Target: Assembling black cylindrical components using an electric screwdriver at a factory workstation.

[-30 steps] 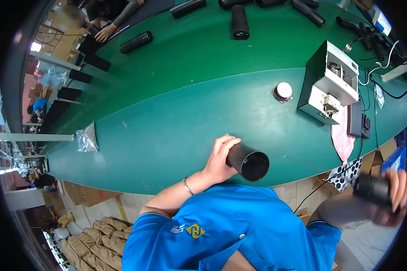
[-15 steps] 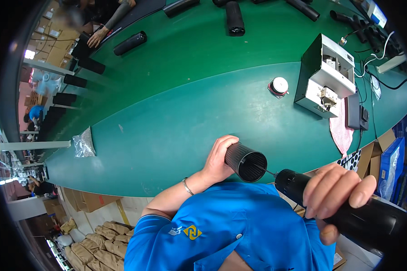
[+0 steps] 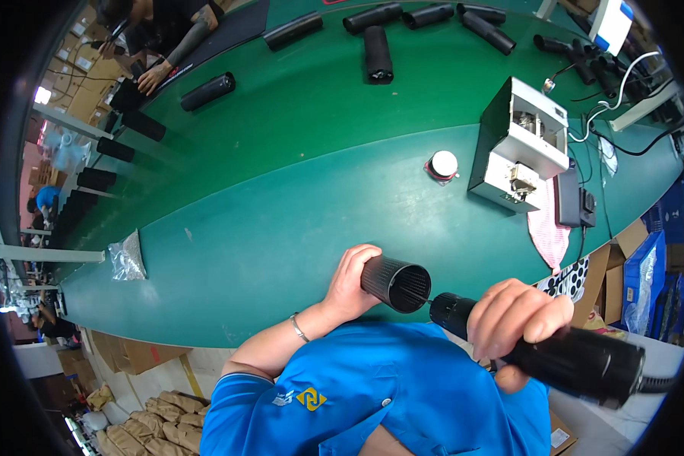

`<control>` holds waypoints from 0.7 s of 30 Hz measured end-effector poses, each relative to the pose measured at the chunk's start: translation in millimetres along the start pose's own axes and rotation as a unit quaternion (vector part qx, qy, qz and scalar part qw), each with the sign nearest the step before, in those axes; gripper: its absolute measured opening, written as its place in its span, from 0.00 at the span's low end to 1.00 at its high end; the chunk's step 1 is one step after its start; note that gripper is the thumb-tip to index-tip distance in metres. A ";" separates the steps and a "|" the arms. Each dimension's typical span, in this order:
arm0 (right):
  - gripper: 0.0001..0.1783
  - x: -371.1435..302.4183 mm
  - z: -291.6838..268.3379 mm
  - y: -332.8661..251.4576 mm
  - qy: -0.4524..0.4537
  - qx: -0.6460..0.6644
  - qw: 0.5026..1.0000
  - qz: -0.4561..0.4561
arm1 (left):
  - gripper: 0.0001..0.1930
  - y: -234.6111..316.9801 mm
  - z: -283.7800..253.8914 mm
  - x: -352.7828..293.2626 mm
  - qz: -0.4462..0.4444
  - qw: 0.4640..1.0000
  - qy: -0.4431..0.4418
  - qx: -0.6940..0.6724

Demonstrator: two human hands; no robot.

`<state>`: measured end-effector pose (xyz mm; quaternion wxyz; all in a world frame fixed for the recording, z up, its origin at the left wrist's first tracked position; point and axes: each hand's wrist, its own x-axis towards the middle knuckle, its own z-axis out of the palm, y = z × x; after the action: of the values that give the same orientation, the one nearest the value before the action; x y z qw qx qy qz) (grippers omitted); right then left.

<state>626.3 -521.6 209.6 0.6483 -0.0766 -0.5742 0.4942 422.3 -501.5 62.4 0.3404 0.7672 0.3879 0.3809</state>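
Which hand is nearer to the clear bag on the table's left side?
Left: the left hand is right of the clear bag, gripping a black tube; the right hand, around a black power tool, is farther right, past the tube's open end.

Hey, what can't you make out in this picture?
Head view:
Tip of black driver: too thin to follow at the black tube.
Its grip: partly covered by the right hand.
Far end of cord: cut off by dark rim.
Contents of clear bag: too small.
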 end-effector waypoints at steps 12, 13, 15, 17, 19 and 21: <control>0.19 16.1 -132.5 -87.0 0.269 -0.237 0.920 -0.157 | 0.34 7.1 -25.3 25.5 -0.114 0.987 -0.053 -0.100; 0.19 19.9 -136.8 -81.7 0.273 -0.240 0.920 -0.147 | 0.35 6.1 -26.9 27.3 -0.098 0.991 -0.069 -0.065; 0.18 25.2 -141.7 -73.5 0.280 -0.247 0.919 -0.128 | 0.35 3.8 -29.0 31.2 -0.063 0.993 -0.102 0.005; 0.18 25.1 -142.2 -71.2 0.284 -0.250 0.918 -0.118 | 0.35 2.7 -29.1 29.6 -0.047 0.991 -0.119 0.039; 0.17 20.8 -142.6 -73.9 0.271 -0.230 0.927 -0.118 | 0.36 2.5 -24.8 22.5 -0.047 0.995 -0.089 0.003; 0.17 18.1 -142.0 -74.1 0.257 -0.209 0.936 -0.118 | 0.36 0.8 -22.7 16.1 -0.047 0.997 -0.058 -0.032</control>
<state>781.1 -478.9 224.4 0.7965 -0.2663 -0.4835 0.2469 409.8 -483.0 79.0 0.4046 0.7572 0.3911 0.3316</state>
